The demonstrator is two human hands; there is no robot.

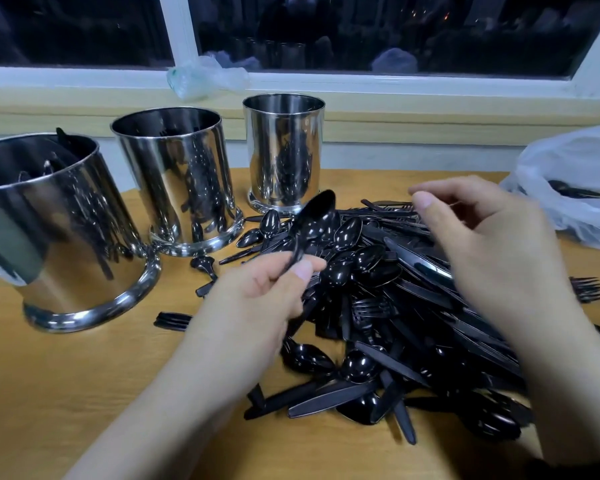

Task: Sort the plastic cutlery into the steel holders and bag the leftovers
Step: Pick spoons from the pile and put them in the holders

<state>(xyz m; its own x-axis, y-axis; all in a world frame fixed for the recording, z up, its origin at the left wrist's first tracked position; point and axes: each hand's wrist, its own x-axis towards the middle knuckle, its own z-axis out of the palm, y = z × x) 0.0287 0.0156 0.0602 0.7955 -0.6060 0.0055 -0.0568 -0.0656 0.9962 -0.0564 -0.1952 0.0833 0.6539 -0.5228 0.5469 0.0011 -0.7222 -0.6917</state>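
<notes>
A big heap of black plastic cutlery [413, 306] covers the middle and right of the wooden table [84, 375]. My left hand [257, 299] pinches the handle of a black spoon [314, 216], bowl raised above the heap. My right hand [489, 237] hovers over the heap's far side with fingers loosely curled and nothing visibly in it. Three steel holders stand at the left and back: the nearest left holder [56, 230] has some cutlery inside, while the middle holder [177, 178] and the far holder [283, 150] show no cutlery above the rim.
A white plastic bag [575, 188] with a few black pieces inside lies at the right edge. A crumpled clear bag [201, 77] sits on the window ledge. Loose forks [172, 320] lie beside the heap on the left and at the right [587, 289].
</notes>
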